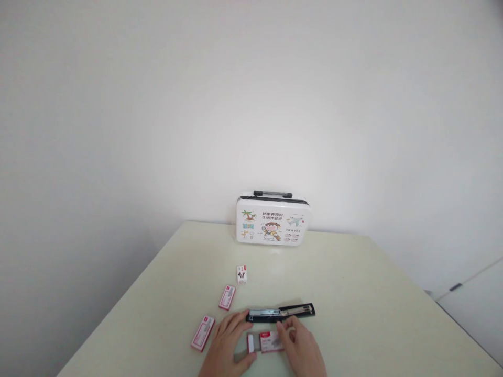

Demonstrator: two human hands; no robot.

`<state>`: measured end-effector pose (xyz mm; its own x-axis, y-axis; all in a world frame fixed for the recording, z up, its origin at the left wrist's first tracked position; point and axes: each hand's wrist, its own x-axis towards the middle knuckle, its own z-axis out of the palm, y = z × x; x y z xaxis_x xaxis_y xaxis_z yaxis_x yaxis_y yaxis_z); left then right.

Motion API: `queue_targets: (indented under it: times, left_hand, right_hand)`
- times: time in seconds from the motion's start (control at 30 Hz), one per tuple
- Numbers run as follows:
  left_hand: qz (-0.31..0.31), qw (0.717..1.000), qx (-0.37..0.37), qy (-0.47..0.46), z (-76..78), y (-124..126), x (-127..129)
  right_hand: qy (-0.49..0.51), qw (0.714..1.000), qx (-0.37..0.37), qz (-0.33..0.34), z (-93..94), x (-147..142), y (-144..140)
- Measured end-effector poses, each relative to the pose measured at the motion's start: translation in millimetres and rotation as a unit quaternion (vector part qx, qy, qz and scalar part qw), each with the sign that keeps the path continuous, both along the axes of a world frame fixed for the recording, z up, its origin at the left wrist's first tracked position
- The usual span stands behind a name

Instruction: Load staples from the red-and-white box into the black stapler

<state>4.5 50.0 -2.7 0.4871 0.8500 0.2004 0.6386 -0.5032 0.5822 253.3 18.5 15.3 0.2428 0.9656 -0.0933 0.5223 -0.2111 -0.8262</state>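
- We find a small red-and-white cardboard box (271,341) lying flat, just on the near side of a long, unfolded black stapler with silvery metal parts (271,312); its white-ended inner tray (251,344) is partly drawn out to the left, baring a grey strip.
- We see the right hand (302,345) on the near side of the stapler's middle, its thumb and forefinger drawn together on the box's right end; the remaining fingers are curled.
- We see the left hand (228,343) below the stapler's left end, fingers together and gently bent, thumb set well apart; the thumb tip is at the tray's near corner, and the fingertips lie close to the stapler. We cannot tell whether they press on either.
- Left of the stapler we note two flat red-and-white printed cartons, the nearer (203,333) beside the left hand and the farther (227,297) slightly beyond.
- Beyond the stapler's left end we note a small white box bearing a black picture (241,275).
- Well beyond the stapler we observe an upright white case with cartoon prints and a dark handle (273,222).
- Under the stapler we see a pale green, smooth tabletop (353,283); behind, a plain whitish wall (251,104).
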Motion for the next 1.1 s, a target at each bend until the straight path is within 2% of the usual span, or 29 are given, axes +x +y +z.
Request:
queue_targets:
  times: [0.07,0.13,0.23,0.37,0.57,0.8,0.97,1.1]
  left_hand:
    - [0.002,1.0,0.013,0.011,-2.3,1.4,2.5]
    - [0.003,0.999,0.025,0.02,-3.6,2.8,4.3]
    - [-0.006,0.999,0.025,0.026,-3.8,4.4,4.6]
    - [-0.009,1.0,0.015,0.025,-3.3,3.8,4.0]
    - [0.002,1.0,0.023,0.018,-0.2,0.6,5.8]
    - [0.004,0.999,0.037,0.026,-1.6,3.6,4.2]
    - [-0.001,1.0,-0.012,0.022,-3.6,5.9,1.6]
    - [0.012,0.999,-0.033,-0.01,2.2,2.4,3.3]
  right_hand:
    - [0.006,1.0,0.027,0.013,13.3,-14.2,6.6]
    - [0.034,0.997,0.051,0.041,17.6,-29.0,14.1]
    - [0.06,0.995,0.052,0.057,9.1,-43.0,23.3]
    - [0.054,0.998,0.032,0.03,-4.9,-42.7,30.6]
    - [0.091,0.995,0.041,0.025,-5.5,-41.4,36.2]
    - [0.112,0.993,0.043,0.015,-10.9,-67.3,40.2]
    - [0.081,0.993,0.069,0.059,9.5,-72.7,47.2]
    - [-0.032,0.983,0.065,0.171,29.0,-62.3,38.8]
